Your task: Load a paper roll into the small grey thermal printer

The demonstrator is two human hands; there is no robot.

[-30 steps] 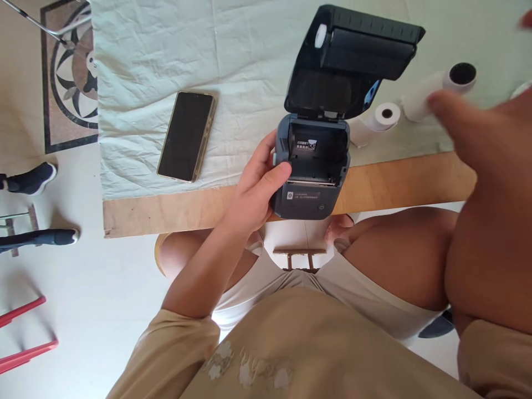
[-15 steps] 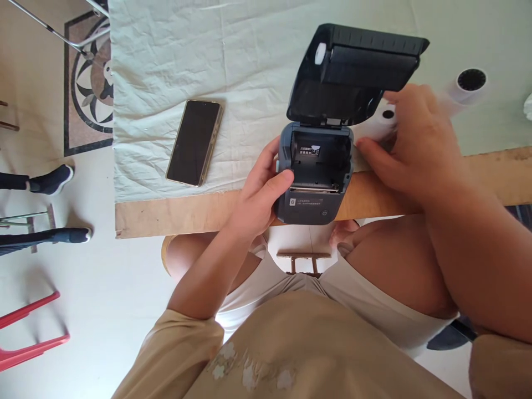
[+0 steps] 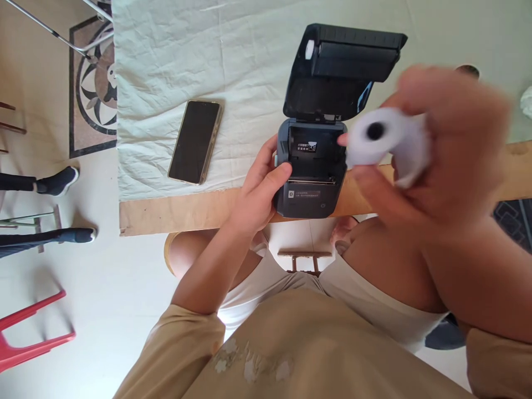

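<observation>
A dark label printer stands at the table's front edge with its lid swung up and its paper bay showing bare. My left hand is closed round the printer's left side, thumb on the rim. Just right of the bay, my right hand grips a white paper roll, its dark core hole facing the printer and a loose flap of paper curling off. Motion blurs this hand and the roll. Behind it, the dark core of another roll peeks out, mostly hidden.
A phone lies on the pale green cloth left of the printer. Bare wood edges the table. Something white sits at the far right. On the floor are a red stool and another person's feet.
My right hand has lifted the paper roll off the table and brought it up beside the printer's bay. The left hand keeps its hold on the printer.
</observation>
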